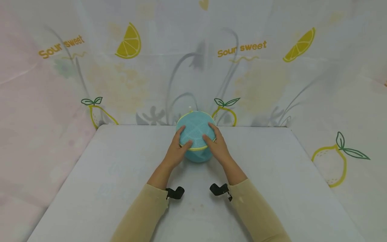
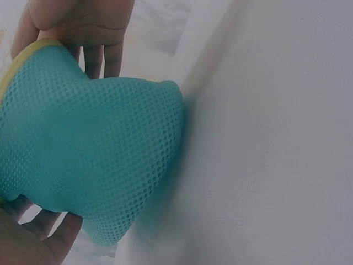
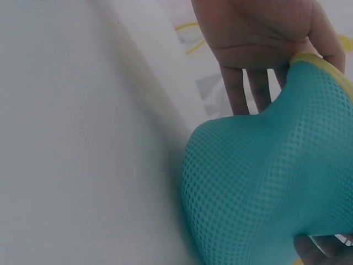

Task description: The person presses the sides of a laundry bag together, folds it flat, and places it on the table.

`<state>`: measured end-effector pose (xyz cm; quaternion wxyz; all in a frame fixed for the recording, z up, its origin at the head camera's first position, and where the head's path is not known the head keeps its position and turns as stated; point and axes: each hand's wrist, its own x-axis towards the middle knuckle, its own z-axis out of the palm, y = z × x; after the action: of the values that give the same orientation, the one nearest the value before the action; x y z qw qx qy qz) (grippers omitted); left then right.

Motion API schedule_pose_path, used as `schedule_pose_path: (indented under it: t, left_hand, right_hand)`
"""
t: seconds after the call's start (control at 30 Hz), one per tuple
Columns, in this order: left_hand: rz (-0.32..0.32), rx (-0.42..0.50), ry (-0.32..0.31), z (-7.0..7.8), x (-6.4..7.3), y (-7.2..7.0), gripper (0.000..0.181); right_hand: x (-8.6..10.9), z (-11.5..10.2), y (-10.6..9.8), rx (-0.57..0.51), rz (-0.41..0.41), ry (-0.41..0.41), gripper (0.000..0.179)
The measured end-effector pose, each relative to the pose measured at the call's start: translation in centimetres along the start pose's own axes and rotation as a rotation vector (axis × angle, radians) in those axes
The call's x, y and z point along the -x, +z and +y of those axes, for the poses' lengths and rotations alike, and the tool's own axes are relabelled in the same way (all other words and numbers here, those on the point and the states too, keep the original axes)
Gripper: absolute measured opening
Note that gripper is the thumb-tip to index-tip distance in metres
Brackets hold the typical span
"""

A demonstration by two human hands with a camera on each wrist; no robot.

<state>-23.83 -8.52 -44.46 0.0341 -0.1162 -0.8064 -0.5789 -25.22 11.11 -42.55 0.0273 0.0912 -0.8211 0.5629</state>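
A teal mesh bag (image 1: 196,126) with yellow edging is held between both hands near the far edge of the white table. My left hand (image 1: 176,150) grips its left side, the thumb over the near yellow edge. On the right side my right hand (image 1: 219,145) does the same, its thumb lying on the mesh top. The wrist views show the bag's soft lower part (image 2: 110,143) sagging and creased, its bottom close against the table. Fingers of both hands reach round behind the mesh (image 3: 259,176), where their tips are partly hidden.
The white table (image 1: 121,201) ends just behind the bag at a pale curtain (image 1: 187,33) printed with lemons and lettering. A black wrist camera (image 1: 176,193) juts inward from the left sleeve, and another black camera (image 1: 219,189) from the right sleeve.
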Motion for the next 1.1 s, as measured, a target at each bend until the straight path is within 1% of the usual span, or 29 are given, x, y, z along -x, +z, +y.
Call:
schedule_pose_path:
  t: [0.23, 0.43, 0.6, 0.7, 0.83, 0.97, 1.1]
  left_hand:
    - [-0.057, -0.076, -0.009, 0.7, 0.3, -0.6, 0.076]
    - [-0.076, -0.141, -0.023, 1.3, 0.9, -1.2, 0.077]
    - [-0.083, -0.154, -0.027, 1.8, 1.2, -1.4, 0.078]
    - [-0.084, -0.150, -0.023, 1.8, 1.2, -1.5, 0.077]
    - [-0.071, -0.129, -0.010, 1.4, 1.1, -1.3, 0.076]
    - [-0.028, -0.076, 0.004, 0.9, 1.1, -1.0, 0.073]
    - [0.013, -0.017, 0.011, 0.7, 1.0, -0.7, 0.069]
  right_hand:
    - [0.4, -0.3, -0.6, -0.014, -0.007, 0.009, 0.069]
    - [0.6, -0.4, -0.5, -0.066, -0.019, 0.000, 0.071]
    - [0.7, -0.5, -0.4, -0.058, -0.014, -0.008, 0.070]
    - [0.8, -0.6, -0.4, -0.055, -0.012, -0.002, 0.070]
    - [0.9, -0.6, -0.5, -0.048, -0.010, 0.001, 0.070]
    - [0.9, -0.5, -0.5, -0.038, -0.008, -0.004, 0.069]
    - [1.0, -0.3, -0.4, -0.024, -0.008, 0.010, 0.069]
